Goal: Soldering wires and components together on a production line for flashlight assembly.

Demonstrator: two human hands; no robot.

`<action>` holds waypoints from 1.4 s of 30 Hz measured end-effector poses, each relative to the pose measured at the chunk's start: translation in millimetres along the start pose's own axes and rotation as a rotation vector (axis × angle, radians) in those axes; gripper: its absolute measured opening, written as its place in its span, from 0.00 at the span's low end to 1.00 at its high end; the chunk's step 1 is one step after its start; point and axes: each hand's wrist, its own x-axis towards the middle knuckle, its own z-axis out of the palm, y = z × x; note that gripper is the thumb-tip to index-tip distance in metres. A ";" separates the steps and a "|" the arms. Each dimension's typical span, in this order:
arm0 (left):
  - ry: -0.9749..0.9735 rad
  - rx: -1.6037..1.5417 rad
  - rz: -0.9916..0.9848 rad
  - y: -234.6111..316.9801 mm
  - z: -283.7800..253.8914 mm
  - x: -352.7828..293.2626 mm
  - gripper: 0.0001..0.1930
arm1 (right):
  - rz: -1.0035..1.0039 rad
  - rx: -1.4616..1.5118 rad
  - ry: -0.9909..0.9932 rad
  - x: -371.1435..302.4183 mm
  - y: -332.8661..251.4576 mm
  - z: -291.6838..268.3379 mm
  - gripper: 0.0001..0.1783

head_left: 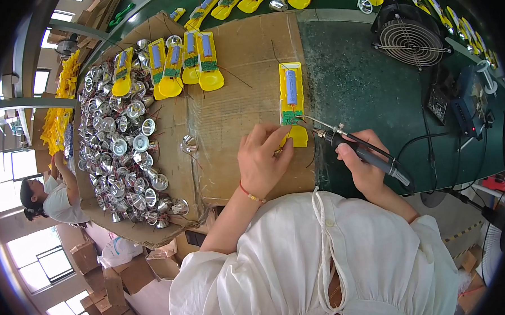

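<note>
In front of me a yellow plastic flashlight housing (300,136) lies on the cardboard, with a blue cylindrical battery (291,88) and a small green circuit board (289,116) in it. My right hand (366,162) grips a soldering iron (371,154) with a thin curved metal tube beside it; the tube's end reaches the board. At the housing's lower left, my left hand (265,157) is closed in a pinch beside the board. Whatever lies between its fingertips is too small to make out. Thin dark wires stick out from the housing.
Silver reflector cups (117,146) are heaped at left, with one loose cup (189,144) nearer me. Several yellow housings (207,61) lie beyond them. A black fan (409,41) and a blue soldering station (469,111) with cables stand at right. Another person (62,197) works far left.
</note>
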 end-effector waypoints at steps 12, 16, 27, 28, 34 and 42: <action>0.014 0.085 0.096 -5.4 3.0 0.5 0.14 | -0.009 0.003 0.043 3.0 -1.2 6.0 0.08; 0.009 0.072 0.081 -5.1 3.1 0.5 0.13 | -0.006 -0.027 0.037 2.2 0.5 4.2 0.08; -0.004 0.065 0.083 -2.8 2.7 1.2 0.12 | -0.013 0.071 0.116 -1.0 0.2 -3.3 0.09; -0.019 0.071 0.067 -2.1 1.7 1.2 0.12 | -0.015 0.074 0.117 -2.0 1.0 -4.2 0.09; 0.082 -0.155 -0.282 4.6 2.1 2.0 0.09 | -0.020 0.095 0.158 -5.0 3.6 -10.2 0.09; -0.329 0.587 -0.319 25.4 6.2 49.5 0.27 | 0.002 0.091 0.202 -4.7 4.4 -19.2 0.10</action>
